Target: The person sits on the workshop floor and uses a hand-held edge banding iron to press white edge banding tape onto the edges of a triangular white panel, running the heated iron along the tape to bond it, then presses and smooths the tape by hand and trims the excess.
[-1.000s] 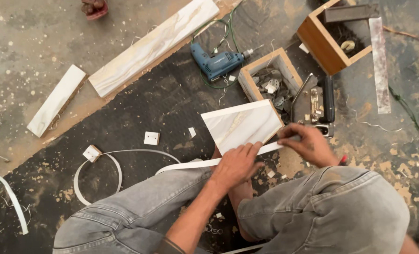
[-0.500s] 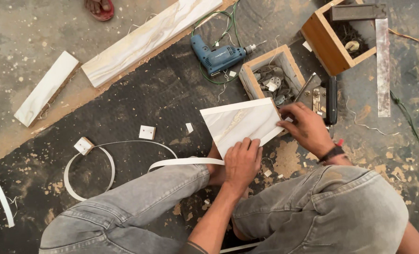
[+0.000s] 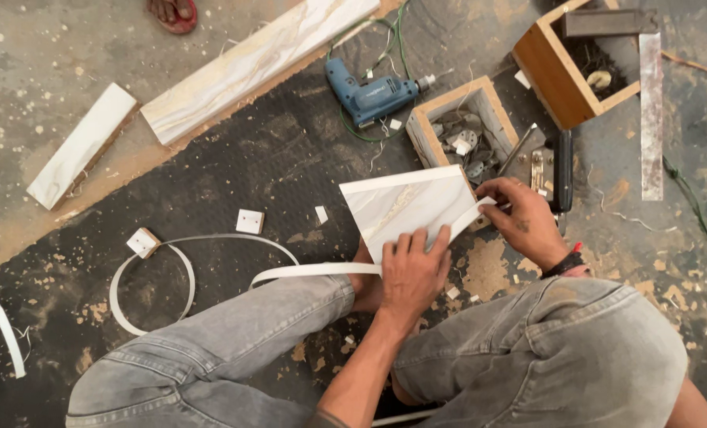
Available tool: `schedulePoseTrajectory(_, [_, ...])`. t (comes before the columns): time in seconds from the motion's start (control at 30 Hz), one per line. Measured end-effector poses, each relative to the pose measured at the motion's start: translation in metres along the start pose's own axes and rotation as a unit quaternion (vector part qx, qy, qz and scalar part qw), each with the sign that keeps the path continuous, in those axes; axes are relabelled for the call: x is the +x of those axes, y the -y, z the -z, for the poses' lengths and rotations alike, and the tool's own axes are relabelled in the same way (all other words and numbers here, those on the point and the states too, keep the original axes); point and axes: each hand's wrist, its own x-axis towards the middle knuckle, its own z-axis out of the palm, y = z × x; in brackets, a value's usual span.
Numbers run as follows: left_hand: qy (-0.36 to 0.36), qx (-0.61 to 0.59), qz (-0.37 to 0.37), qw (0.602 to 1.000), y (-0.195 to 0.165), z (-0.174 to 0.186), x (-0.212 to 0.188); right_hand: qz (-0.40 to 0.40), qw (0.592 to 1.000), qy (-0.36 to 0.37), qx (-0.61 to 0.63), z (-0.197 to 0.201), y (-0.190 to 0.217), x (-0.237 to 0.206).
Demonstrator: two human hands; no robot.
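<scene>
Head view, looking straight down — the left hand (image 3: 411, 273) lies flat with fingers spread on the near edge of the marble-patterned panel (image 3: 405, 208), pinning it rather than closing round it. The panel sits just beyond that grip, tilted, its long axis running from the near left corner up toward the far right. The right hand (image 3: 524, 218) is at the panel's right end, fingertips pinched on the white edge strip (image 3: 314, 272) where it meets the panel's corner; how tight that pinch is, I cannot tell. The strip follows the panel's near edge, passes under the left grip and trails away to the left, looping over the dark floor mat (image 3: 234, 174). So the right grip holds the strip's end while the left grip presses mid-run — the free length all lies to the left of both.

Just beyond the right grip stands an open wooden box (image 3: 421, 127) of small hardware, touching the panel's far corner. Farther beyond lies a blue power drill (image 3: 369, 95). Two small white offcuts (image 3: 249, 221) rest well to the left.
</scene>
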Motion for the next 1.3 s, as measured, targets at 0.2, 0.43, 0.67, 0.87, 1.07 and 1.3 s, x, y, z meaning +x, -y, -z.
schedulePoseTrajectory(0.2, [-0.026, -0.012, -0.024, 0.999, -0.006, -0.009, 0.015, 0.031, 0.999, 0.01, -0.021, 0.003, 0.005, 0.002])
schedulePoseTrajectory(0.43, [-0.029, -0.027, -0.004, 0.999, -0.005, -0.013, 0.015, 0.055, 0.995, 0.01, -0.079, 0.007, 0.014, 0.0])
schedulePoseTrajectory(0.67, [-0.035, -0.039, -0.001, 0.999, -0.008, -0.005, 0.022, 0.122, 0.979, 0.002, -0.163, 0.017, 0.02, 0.0])
schedulePoseTrajectory(0.87, [-0.011, -0.042, 0.031, 0.999, -0.012, -0.01, 0.023, 0.104, 0.957, -0.166, -0.212, 0.045, -0.007, 0.002])
schedulePoseTrajectory(1.07, [-0.03, -0.075, 0.077, 0.994, -0.015, -0.021, 0.019, -0.094, 0.975, -0.193, -0.06, 0.062, -0.063, 0.039])
schedulePoseTrajectory(1.3, [-0.048, -0.081, 0.103, 0.99, -0.018, -0.025, 0.029, -0.238, 0.922, -0.001, 0.306, 0.074, -0.092, 0.057])
